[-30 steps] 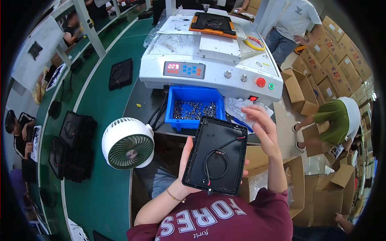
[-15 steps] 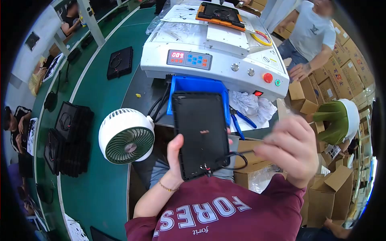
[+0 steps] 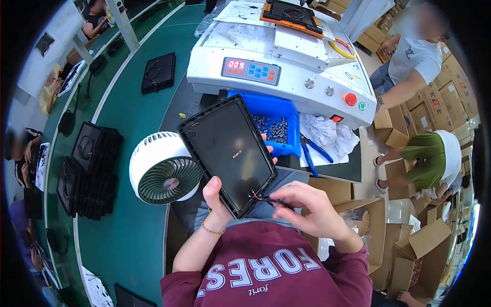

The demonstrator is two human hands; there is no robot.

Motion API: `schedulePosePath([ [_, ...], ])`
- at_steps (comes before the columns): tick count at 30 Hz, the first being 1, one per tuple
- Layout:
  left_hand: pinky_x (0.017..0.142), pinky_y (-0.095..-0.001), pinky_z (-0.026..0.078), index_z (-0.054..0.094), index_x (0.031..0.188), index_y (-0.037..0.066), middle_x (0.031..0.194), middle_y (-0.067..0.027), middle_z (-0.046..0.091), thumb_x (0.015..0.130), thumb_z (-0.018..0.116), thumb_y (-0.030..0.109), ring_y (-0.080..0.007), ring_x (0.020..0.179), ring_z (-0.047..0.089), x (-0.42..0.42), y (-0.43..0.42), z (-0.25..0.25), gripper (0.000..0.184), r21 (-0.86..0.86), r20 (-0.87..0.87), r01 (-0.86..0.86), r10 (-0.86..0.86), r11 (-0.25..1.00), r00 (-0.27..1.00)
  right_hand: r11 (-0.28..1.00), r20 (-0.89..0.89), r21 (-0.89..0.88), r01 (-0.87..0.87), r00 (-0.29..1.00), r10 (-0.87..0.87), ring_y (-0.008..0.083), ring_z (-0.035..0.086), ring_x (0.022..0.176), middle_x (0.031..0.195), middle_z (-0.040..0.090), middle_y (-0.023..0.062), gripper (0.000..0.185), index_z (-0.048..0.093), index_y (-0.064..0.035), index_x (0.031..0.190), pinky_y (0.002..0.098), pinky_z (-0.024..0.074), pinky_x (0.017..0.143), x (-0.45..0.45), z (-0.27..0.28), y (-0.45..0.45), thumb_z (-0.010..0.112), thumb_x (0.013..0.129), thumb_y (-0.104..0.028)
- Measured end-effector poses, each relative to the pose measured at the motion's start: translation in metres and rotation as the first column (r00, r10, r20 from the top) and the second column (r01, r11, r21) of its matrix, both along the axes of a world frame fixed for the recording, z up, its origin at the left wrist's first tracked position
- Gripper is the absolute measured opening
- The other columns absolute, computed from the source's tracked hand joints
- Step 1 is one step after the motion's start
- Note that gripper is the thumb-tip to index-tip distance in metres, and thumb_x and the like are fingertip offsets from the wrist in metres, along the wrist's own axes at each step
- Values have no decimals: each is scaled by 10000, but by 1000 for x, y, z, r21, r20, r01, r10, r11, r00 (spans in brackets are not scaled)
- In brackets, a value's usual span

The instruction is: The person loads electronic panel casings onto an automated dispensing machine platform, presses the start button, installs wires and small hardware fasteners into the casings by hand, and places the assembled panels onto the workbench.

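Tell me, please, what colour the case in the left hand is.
The case is black; it shows best in the head view, the only one here.

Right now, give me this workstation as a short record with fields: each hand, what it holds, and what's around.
left hand: grips the black case, thumb on the near edge, fingers showing past the opposite edge
right hand: fingertips on the black cable at the case's lower corner
blue bin: small metal parts inside, partly hidden by the case
blue-handled tool: right of the bin
white fan: left of the case
machine: white, display reads 009
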State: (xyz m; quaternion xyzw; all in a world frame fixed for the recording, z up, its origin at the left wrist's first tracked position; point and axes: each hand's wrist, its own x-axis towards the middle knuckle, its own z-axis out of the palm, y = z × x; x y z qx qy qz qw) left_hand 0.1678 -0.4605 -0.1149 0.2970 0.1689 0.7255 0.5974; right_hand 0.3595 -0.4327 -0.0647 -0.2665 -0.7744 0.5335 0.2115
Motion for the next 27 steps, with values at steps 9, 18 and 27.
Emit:
schedulePosePath([
  [9, 1061, -547, 396, 193, 1495, -5, 1450, -277, 338, 763, 491, 577, -394, 1280, 447, -3, 2, 6, 981, 33, 160, -57, 51, 998, 986, 887, -216, -450, -103, 976, 4, 65, 602, 762, 864, 656, 29, 54, 619, 20, 926, 230, 491, 671, -16, -44, 3, 630, 921, -32],
  [18, 1084, -551, 367, 179, 1510, 19, 1475, -268, 302, 737, 504, 584, -385, 1317, 411, 3, 0, -6, 1010, 19, 173, -110, 105, 994, 979, 753, -277, -656, -53, 945, -176, 73, 631, 734, 826, 687, 55, 79, 659, 17, 857, 213, 511, 673, -27, -75, 2, 710, 866, -44],
  [27, 1090, -535, 366, 185, 1509, 23, 1475, -249, 302, 709, 518, 592, -369, 1319, 407, 5, 1, -10, 1036, 21, 223, -106, 99, 994, 970, 689, -283, -721, -67, 937, -205, 114, 672, 807, 889, 706, 97, 122, 680, 46, 890, 236, 539, 723, -35, -79, 10, 746, 819, -26],
])
